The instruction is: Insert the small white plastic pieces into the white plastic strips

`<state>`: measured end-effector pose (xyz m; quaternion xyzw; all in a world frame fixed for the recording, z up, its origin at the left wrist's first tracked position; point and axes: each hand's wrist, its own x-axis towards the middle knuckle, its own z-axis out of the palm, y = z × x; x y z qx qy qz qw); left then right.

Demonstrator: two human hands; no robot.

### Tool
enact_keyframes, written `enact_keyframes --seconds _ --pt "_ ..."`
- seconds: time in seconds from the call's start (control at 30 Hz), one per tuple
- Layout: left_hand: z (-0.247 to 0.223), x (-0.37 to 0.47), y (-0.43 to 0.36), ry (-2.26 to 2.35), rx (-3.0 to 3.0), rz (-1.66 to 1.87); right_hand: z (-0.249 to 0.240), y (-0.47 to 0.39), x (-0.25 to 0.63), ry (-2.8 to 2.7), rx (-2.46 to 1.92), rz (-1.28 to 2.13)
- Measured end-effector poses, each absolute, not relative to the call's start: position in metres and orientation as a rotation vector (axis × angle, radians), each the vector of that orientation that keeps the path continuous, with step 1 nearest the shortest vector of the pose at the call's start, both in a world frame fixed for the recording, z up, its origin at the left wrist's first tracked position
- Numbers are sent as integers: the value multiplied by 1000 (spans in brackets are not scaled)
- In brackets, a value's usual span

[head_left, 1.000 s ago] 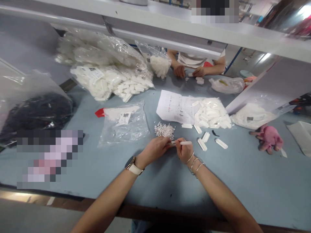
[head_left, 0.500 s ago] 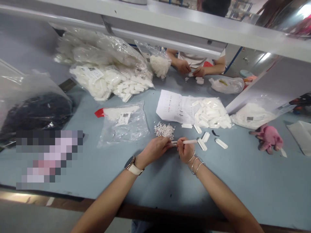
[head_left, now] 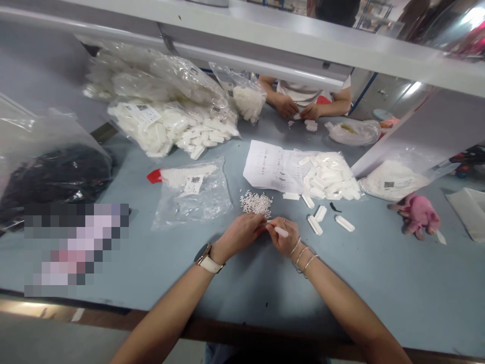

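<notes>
My left hand [head_left: 242, 233] is closed, fingertips pinched on a small white plastic piece that my fingers mostly hide. Close against it, my right hand [head_left: 285, 238] grips a slim tool with a white handle [head_left: 281, 231]; the tool's working end is hidden at the fingertips. Just beyond my left fingers lies a pile of tiny white parts [head_left: 256, 203]. To the right of my right hand rest several loose white plastic pieces [head_left: 314, 224], with a small black scrap [head_left: 335, 207] beside them.
A printed sheet [head_left: 265, 164] and an open bag of white pieces [head_left: 329, 177] lie ahead. Flat clear bag [head_left: 193, 202] at left, pink glove [head_left: 420, 215] at right. Large bags [head_left: 159, 121] stand behind. A shelf [head_left: 242, 25] crosses overhead; a co-worker's hands [head_left: 299, 108] work opposite.
My right hand has shifted slightly left, closer to my left fingers, and turned, so the tool's handle now points toward me rather than out to the right. My left hand stays in place.
</notes>
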<state>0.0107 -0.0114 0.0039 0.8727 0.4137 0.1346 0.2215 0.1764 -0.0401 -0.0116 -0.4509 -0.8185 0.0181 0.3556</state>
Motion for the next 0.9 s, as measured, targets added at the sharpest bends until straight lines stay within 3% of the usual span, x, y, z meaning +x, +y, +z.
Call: enact_keyframes --seconds 0.67,0.9 --pt "2 10 -12 1183 2425 363 -21 -40 181 -1779 -1349 261" --pt "1 10 -11 1176 2451 375 -19 -39 180 -1809 -1396 175"
